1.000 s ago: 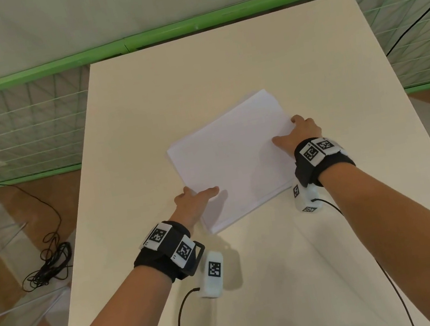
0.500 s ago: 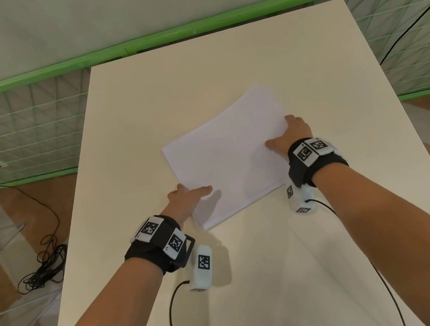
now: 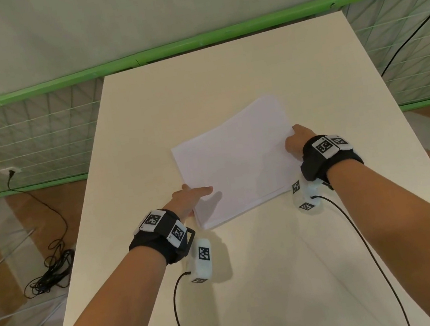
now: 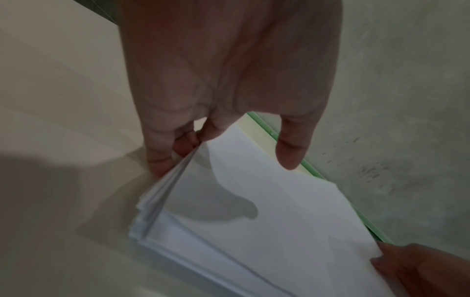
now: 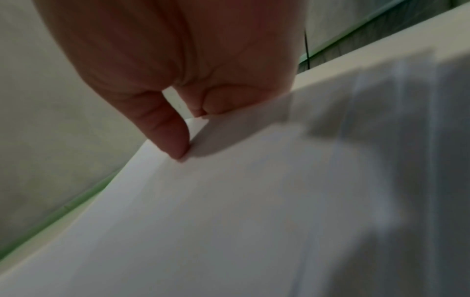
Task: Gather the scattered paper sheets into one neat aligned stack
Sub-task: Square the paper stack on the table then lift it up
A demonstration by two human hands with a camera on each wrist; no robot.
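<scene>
Head view, paper stack (image 3: 236,159) on table (image 3: 222,77), left hand (image 3: 189,197) fingers under its left edge, thumb above, right hand (image 3: 295,143) thumb atop right edge, fingers beneath.

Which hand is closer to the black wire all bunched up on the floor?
Left. The left hand holds the paper stack's left edge, on the table side nearest the coiled black cable. The right hand grips the stack's far right edge.

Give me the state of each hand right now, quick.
Left hand: grips the left edge of the paper stack, fingers underneath, thumb over the top.
Right hand: pinches the stack's right edge, thumb on top.
</scene>
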